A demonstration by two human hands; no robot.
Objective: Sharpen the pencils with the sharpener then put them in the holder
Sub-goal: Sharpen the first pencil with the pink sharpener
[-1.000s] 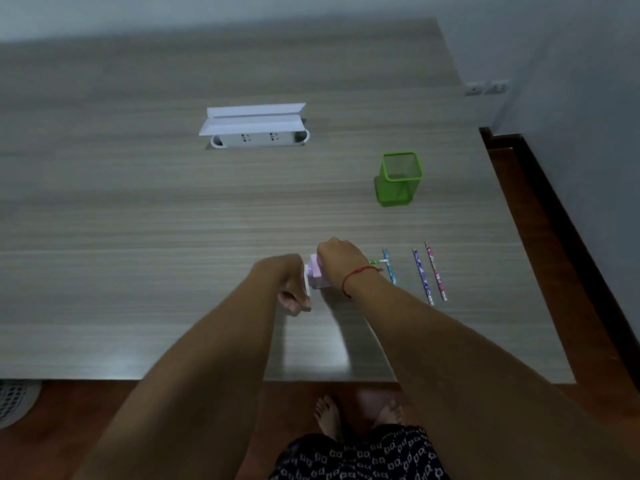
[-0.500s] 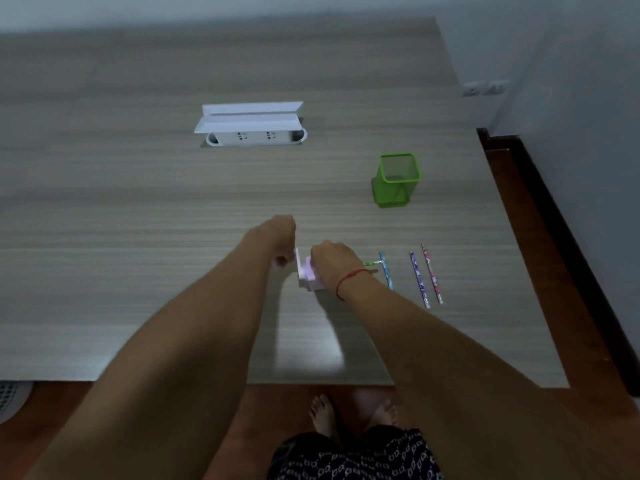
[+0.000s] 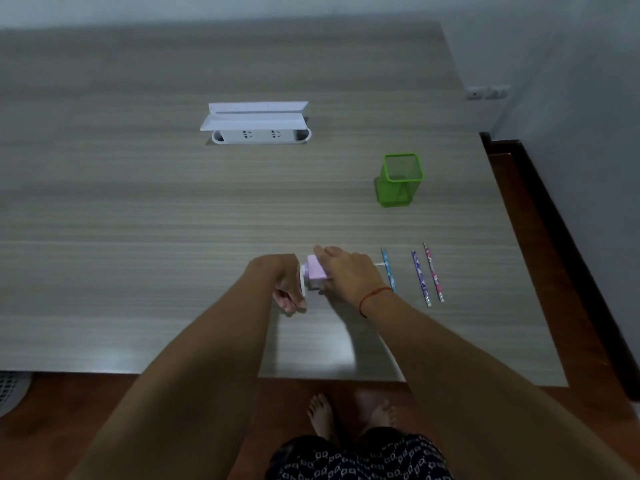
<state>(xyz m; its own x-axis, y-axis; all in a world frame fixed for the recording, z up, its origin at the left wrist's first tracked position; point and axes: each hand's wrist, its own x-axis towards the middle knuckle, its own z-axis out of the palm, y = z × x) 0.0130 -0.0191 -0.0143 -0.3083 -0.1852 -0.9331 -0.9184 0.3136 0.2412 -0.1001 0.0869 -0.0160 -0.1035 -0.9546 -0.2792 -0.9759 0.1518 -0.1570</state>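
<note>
A small pink and white crank sharpener (image 3: 316,273) stands on the wooden table near its front edge. My right hand (image 3: 349,271) lies over the sharpener's right side, holding it down. A pencil (image 3: 379,264) pokes out from under that hand toward the right. My left hand (image 3: 287,289) is closed on the white crank handle at the sharpener's left, at the low part of its turn. Three patterned pencils lie to the right: a teal one (image 3: 388,270), a purple one (image 3: 420,278) and a pink one (image 3: 433,272). The green mesh holder (image 3: 399,180) stands empty farther back right.
A white power socket box (image 3: 259,128) with its lid flipped up sits in the table at the back centre. The table's right edge (image 3: 512,237) drops to a dark wood floor beside the wall. My bare feet show below the front edge.
My left hand went from low beside the sharpener up and away, then back down toward me, turning the crank. My right hand stayed on the sharpener.
</note>
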